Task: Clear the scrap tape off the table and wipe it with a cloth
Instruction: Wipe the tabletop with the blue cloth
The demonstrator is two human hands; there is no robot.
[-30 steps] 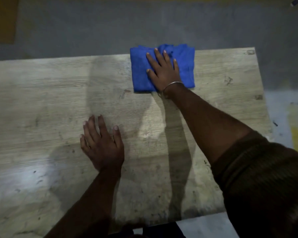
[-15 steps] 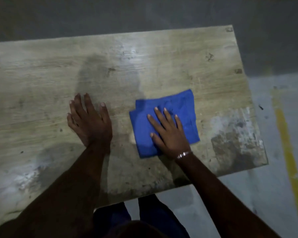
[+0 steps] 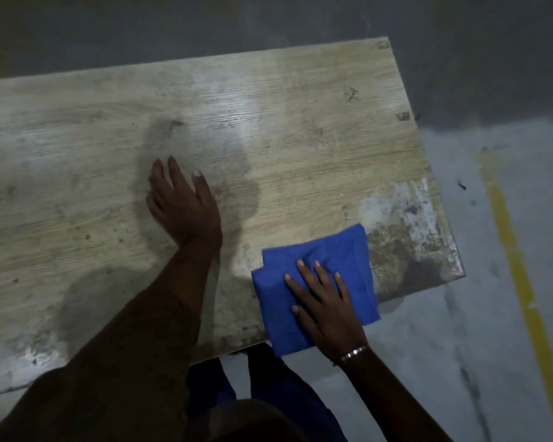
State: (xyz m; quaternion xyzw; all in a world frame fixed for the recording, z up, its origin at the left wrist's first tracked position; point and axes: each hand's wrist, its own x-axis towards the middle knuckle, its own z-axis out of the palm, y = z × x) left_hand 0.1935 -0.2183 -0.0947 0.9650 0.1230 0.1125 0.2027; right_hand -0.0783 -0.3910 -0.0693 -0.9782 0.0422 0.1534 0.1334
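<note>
The right hand (image 3: pixel 324 309) lies flat on a folded blue cloth (image 3: pixel 316 282), fingers straight and spread, pressing it down instead of gripping it; that spread puts weight over a wide patch of fabric, which suits wiping. The cloth sits at the near right corner of the counter (image 3: pixel 268 122), its near edge hanging a little past the counter's front edge. The left hand (image 3: pixel 182 202) rests open on the bare wood near the middle, palm down and holding nothing, most likely as a brace so the person can lean into the stroke. A thin bracelet (image 3: pixel 353 353) circles the right wrist. No scrap tape shows on the surface, so that part of the job looks done and the wiping is the step in hand. Just beyond the cloth a worn, peeling patch (image 3: pixel 406 224) with a rough dark stain covers the right corner; its flaked edges could snag the fabric. A yellow line (image 3: pixel 511 237) runs along the floor (image 3: pixel 460 346) to the right.
</note>
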